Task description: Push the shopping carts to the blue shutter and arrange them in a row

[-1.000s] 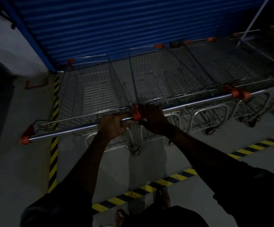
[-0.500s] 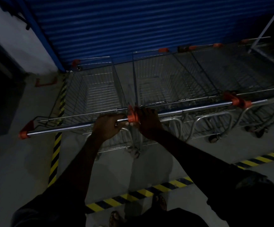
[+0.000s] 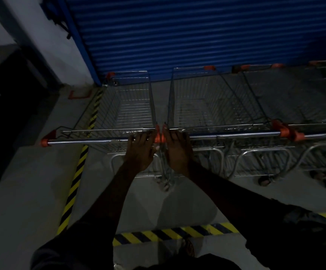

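Silver wire shopping carts (image 3: 133, 106) line the blue ribbed shutter (image 3: 197, 36). Left hand (image 3: 140, 151) and right hand (image 3: 177, 149) lie straight-fingered on chrome handles (image 3: 92, 140).

The single camera rides on my head, wide-angle, facing forward and tilted steeply down along my own arms (image 3: 107, 201). It sits close over my left hand (image 3: 140, 152) and right hand (image 3: 177, 151), which land mid-frame; the blue shutter (image 3: 177, 36) fills the top of the view, and the striped floor tape (image 3: 177, 232) crosses the bottom
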`<move>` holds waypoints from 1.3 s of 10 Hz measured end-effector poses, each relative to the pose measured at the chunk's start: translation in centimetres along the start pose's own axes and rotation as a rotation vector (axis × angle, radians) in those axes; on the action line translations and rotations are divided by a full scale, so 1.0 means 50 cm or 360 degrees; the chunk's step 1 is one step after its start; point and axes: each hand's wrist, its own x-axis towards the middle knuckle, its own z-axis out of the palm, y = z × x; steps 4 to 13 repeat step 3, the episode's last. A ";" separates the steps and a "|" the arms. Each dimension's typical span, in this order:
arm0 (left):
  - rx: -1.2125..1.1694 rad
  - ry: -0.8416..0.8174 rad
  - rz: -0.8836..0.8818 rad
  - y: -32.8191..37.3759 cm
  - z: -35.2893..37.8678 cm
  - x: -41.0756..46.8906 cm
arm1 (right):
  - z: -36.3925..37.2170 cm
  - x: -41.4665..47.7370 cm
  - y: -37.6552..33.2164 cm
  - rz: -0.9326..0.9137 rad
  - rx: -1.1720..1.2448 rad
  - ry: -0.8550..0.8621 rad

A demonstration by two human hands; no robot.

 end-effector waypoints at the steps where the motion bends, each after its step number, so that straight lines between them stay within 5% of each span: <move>1: -0.0114 -0.0149 0.0033 0.042 -0.026 -0.008 | -0.013 -0.046 0.004 0.0048 0.0040 0.0024; 13: -0.0229 -0.0159 0.0070 0.097 -0.054 -0.070 | -0.060 -0.143 0.030 0.0093 0.0130 -0.0061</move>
